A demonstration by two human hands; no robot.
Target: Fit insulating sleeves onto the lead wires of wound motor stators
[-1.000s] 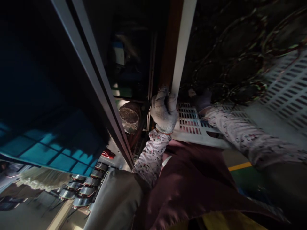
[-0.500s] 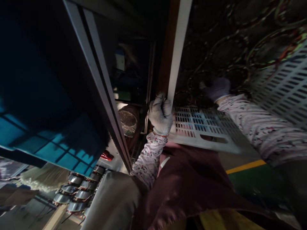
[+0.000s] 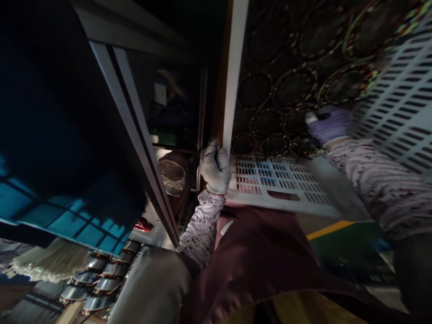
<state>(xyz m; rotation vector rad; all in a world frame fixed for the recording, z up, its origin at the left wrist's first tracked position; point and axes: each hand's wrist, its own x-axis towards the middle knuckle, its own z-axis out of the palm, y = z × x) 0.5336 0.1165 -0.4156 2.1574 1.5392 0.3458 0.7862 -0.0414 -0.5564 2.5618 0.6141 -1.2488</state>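
Note:
My left hand, in a pale knit glove, is curled closed beside the near end of the white crate's left rim. A few thin wisps show at its fingertips, but what it holds, if anything, is hidden. My right hand, in a purple glove with a pale fingertip, is inside the crate at the right. Its fingers are bent together beside a wire-wound ring, with a small dark patch between them; I cannot make out what they grip. Several more wound rings, such as a large one with coloured wires, stand in rows.
The crate has slotted walls and a handle opening at the near side. A metal frame post and a blue bin stand to the left. Several metal-sided wound cores and a pale bundle are at lower left.
The view has shifted, so crate and left hand sit further left. My right hand has moved right across the rings toward the slotted side wall, uncovering the nearer rings.

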